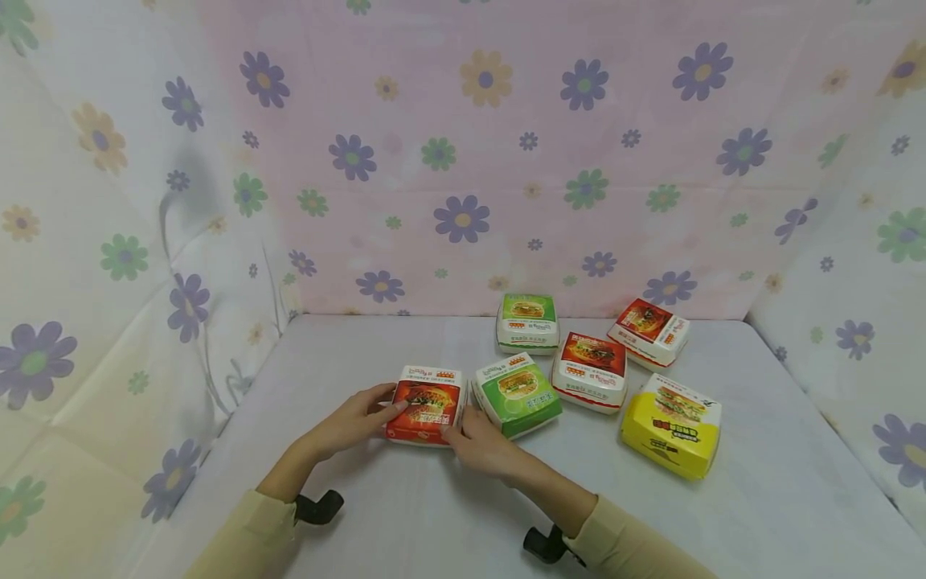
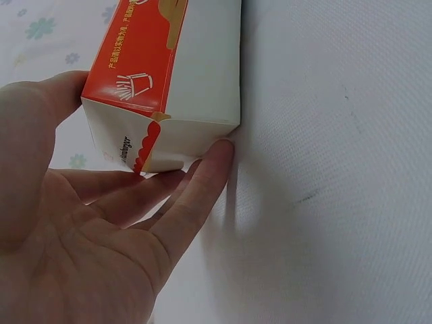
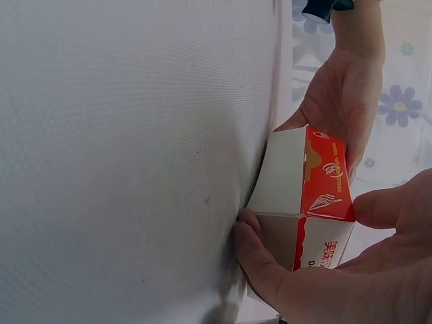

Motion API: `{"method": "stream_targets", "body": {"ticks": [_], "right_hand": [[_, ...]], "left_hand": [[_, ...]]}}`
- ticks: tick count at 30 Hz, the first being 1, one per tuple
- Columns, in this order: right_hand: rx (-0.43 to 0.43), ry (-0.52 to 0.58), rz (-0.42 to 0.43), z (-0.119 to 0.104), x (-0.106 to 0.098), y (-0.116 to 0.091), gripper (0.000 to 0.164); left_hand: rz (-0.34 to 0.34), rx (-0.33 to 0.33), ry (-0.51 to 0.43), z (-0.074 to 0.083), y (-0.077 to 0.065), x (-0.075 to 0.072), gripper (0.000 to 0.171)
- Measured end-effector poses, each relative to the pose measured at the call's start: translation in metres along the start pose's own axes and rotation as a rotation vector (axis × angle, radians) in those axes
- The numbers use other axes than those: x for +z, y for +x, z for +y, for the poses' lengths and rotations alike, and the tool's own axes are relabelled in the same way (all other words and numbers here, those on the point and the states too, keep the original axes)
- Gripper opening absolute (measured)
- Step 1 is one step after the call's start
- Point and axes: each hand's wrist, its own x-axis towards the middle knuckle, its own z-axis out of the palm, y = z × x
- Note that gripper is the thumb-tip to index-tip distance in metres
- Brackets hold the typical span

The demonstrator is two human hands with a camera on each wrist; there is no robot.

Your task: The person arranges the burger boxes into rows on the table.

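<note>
A red and white burger box (image 1: 428,402) sits on the table, left of the other boxes, with a hand at each side. My left hand (image 1: 362,418) grips its left side; in the left wrist view the thumb (image 2: 64,94) lies against the red top edge and the fingers (image 2: 196,202) reach along the white side down to the table. From the right, my right hand (image 1: 483,442) holds the same box, its thumb (image 3: 381,206) on the red top edge and its fingertips low on the side by the tabletop. Close beside that hand is a green burger box (image 1: 517,394).
Behind stand another green box (image 1: 528,323) and two more red boxes, one nearer (image 1: 590,371) and one farther right (image 1: 649,331). A yellow burger box (image 1: 671,426) is at the right. Flowered cloth (image 1: 463,161) walls in the white table (image 1: 340,354).
</note>
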Motion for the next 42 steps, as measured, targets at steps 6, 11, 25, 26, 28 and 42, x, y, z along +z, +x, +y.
{"method": "stream_targets", "body": {"ticks": [6,11,25,26,28,42], "right_hand": [[-0.011,0.011,-0.017,0.000,0.000,0.001,0.058],[-0.019,0.025,-0.032,0.001,-0.001,0.002,0.058],[-0.047,-0.040,-0.012,-0.013,-0.010,0.006,0.057],[-0.050,-0.039,-0.014,-0.014,-0.011,0.006,0.057],[-0.062,-0.020,-0.017,-0.017,-0.013,0.008,0.056],[-0.064,0.011,-0.048,-0.035,-0.030,0.017,0.053]], "left_hand": [[-0.012,-0.001,-0.034,0.002,-0.003,-0.001,0.073],[-0.005,0.018,-0.022,0.005,-0.005,-0.003,0.070],[0.024,0.028,-0.002,0.016,-0.009,-0.014,0.071],[0.027,0.026,-0.005,0.016,-0.008,-0.015,0.071],[0.030,0.034,0.000,0.018,-0.008,-0.017,0.071],[0.027,0.006,-0.033,0.036,0.001,-0.034,0.070]]}}
